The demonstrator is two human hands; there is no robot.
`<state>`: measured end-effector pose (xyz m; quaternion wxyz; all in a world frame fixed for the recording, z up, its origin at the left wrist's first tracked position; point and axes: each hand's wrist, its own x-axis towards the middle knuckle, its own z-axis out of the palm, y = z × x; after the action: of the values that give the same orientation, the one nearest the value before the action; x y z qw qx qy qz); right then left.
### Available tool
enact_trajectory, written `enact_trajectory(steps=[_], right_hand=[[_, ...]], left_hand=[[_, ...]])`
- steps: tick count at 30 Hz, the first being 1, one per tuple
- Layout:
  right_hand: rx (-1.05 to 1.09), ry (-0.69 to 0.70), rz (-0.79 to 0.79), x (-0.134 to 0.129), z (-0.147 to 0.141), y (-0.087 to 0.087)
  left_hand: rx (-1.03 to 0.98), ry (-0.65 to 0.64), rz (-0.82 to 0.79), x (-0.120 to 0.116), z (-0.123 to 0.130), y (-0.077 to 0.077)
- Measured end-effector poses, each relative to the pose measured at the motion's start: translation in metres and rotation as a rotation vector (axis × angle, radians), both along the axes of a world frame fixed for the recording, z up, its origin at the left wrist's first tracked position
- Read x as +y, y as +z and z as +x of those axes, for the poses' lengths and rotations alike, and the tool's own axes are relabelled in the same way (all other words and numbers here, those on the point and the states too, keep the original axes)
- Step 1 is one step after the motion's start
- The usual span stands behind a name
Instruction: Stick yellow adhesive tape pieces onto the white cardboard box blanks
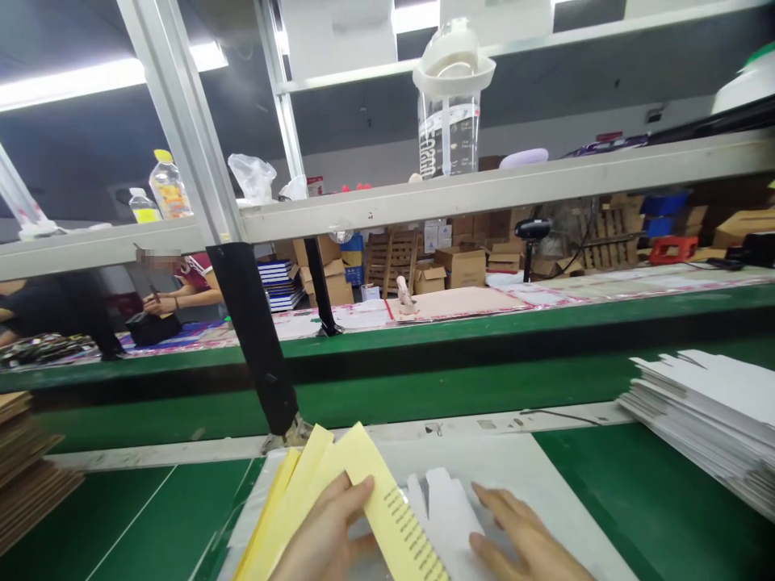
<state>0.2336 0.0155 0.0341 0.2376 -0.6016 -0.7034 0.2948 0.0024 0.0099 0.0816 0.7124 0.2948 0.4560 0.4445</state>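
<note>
My left hand (327,537) grips a fan of yellow printed leaflets (357,464) at the bottom of the view, with its fingers across their face. My right hand (524,537) lies flat with its fingers apart, just right of a white die-cut card (448,512), and seems to touch its edge. That card rests on a pale translucent sheet (478,456) laid over the green bench. Its lower part is hidden behind the leaflets and my hands.
A tall stack of white die-cut cards (696,420) stands to my right, and brown corrugated sheets (24,460) are piled at the left edge. A black-wrapped post (251,339) rises beyond the sheet, below a metal shelf (484,190). A co-worker (182,294) sits across the line.
</note>
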Motion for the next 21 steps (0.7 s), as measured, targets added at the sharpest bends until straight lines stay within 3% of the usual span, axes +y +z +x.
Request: enact_trajectory(steps=[2, 6, 9, 12, 17, 21], right_hand=[[0.065, 0.036, 0.031, 0.006, 0.0, 0.027], [0.239, 0.112, 0.207, 0.013, -0.014, 0.099], [0.398, 0.23, 0.252, 0.013, -0.034, 0.137], [0.523, 0.342, 0.245, 0.014, -0.051, 0.145], [0.668, 0.352, 0.15, 0.029, -0.059, 0.128], [0.757, 0.368, 0.051, 0.035, -0.064, 0.125]], left_hand=[[0.032, 0.035, 0.123, 0.003, -0.003, 0.017], [0.061, -0.055, 0.388, 0.006, 0.013, 0.056], [0.05, -0.031, 0.547, 0.009, 0.031, 0.071], [0.041, -0.035, 0.634, 0.016, 0.039, 0.069], [0.106, -0.015, 0.664, 0.026, 0.027, 0.057], [0.177, 0.031, 0.671, 0.032, 0.025, 0.05]])
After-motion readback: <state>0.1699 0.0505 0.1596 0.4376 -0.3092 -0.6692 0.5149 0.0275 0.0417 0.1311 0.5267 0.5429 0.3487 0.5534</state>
